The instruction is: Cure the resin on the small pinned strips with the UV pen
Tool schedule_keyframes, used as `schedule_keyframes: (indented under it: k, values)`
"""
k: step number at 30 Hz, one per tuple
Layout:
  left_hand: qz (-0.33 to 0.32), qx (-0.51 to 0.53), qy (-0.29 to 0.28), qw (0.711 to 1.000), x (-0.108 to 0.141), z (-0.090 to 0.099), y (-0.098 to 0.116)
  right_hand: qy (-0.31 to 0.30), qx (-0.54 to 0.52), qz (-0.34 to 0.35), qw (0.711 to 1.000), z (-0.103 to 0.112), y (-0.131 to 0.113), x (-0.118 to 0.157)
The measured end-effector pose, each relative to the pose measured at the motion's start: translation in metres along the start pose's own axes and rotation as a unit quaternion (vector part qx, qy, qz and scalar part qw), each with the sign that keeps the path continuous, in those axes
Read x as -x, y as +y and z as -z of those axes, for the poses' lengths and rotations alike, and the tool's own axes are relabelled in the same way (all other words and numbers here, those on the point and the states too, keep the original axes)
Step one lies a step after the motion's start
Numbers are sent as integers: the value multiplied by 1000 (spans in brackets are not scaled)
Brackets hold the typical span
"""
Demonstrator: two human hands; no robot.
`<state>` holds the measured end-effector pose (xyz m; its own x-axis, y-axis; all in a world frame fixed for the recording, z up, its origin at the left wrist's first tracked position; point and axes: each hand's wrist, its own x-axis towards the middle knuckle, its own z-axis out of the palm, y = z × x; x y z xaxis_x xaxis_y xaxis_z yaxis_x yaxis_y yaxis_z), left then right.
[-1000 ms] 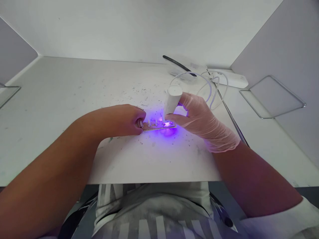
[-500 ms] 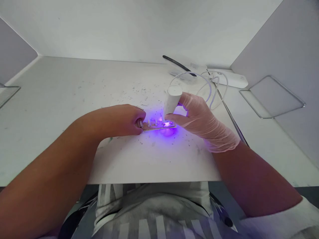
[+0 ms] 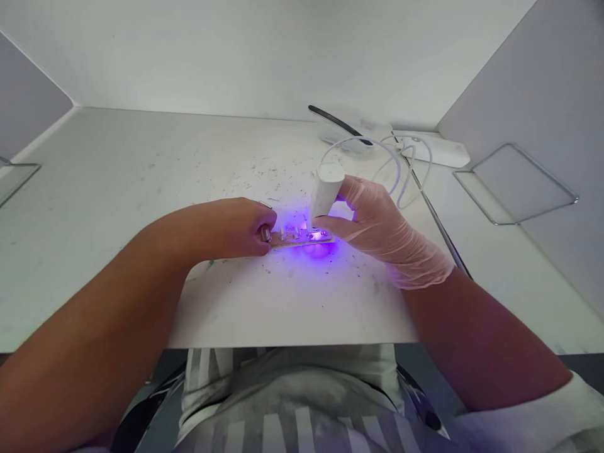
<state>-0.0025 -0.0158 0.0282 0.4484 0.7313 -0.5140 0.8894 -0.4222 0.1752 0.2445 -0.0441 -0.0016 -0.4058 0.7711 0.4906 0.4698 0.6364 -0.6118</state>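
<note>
Speckled white table (image 3: 108, 170), walled behind and both sides, and violet light pools midway between its front and back edges! Right hand (image 3: 382, 220), gloved, fingers clamped round a white lamp (image 3: 326, 189); left hand (image 3: 236, 226) pinching the narrow strip's (image 3: 302, 242) left end. Lighting the strip's right end looks like the step; next calls for steadiness, I'd judge. Brands, labels, writing? None readable.

Violet light issues from the lower end of the lamp (image 3: 327, 189), burning to white glare on the strip (image 3: 289, 241) directly beneath it and tinting the adjacent table (image 3: 292, 302). Farther from the lamp, illumination is grey and diffuse. Below the lamp, wide-angle distortion stretches both forearms (image 3: 104, 296).
</note>
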Motion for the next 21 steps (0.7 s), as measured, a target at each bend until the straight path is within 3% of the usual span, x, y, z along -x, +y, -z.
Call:
schedule_keyframes:
  k: [21]
  values:
    - [2, -3, 1, 1000, -1, 0, 0, 0, 10, 8, 1000, 0, 2, -1]
